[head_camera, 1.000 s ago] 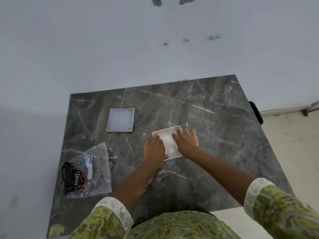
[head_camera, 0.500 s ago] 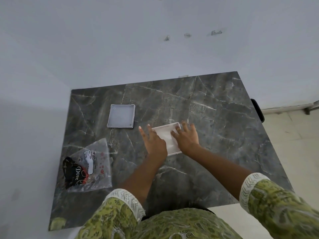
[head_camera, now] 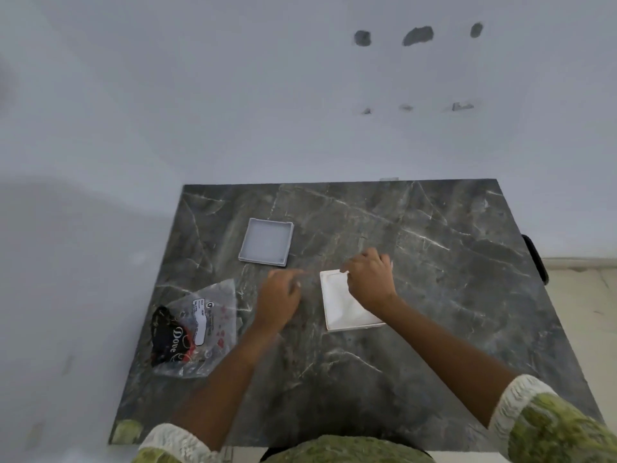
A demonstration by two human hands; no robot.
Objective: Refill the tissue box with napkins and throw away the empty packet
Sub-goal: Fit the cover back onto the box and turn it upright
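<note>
A white square tissue box (head_camera: 337, 304) filled with white napkins lies on the dark marble table (head_camera: 434, 295). My right hand (head_camera: 370, 279) rests on the box's far right part, fingers curled over the napkins. My left hand (head_camera: 278, 297) hovers just left of the box, apart from it, fingers loosely bent and holding nothing. The box's grey square lid (head_camera: 266, 241) lies upturned further back and to the left. The empty clear packet (head_camera: 193, 329) with black and red print lies crumpled near the table's left edge.
A grey wall rises directly behind and to the left of the table. A dark object (head_camera: 536, 259) hangs off the table's right edge, above a pale tiled floor (head_camera: 581, 312).
My left hand has come off the box and moved left. My right hand stays on the napkins, fingers now more curled. The view has tilted upward.
</note>
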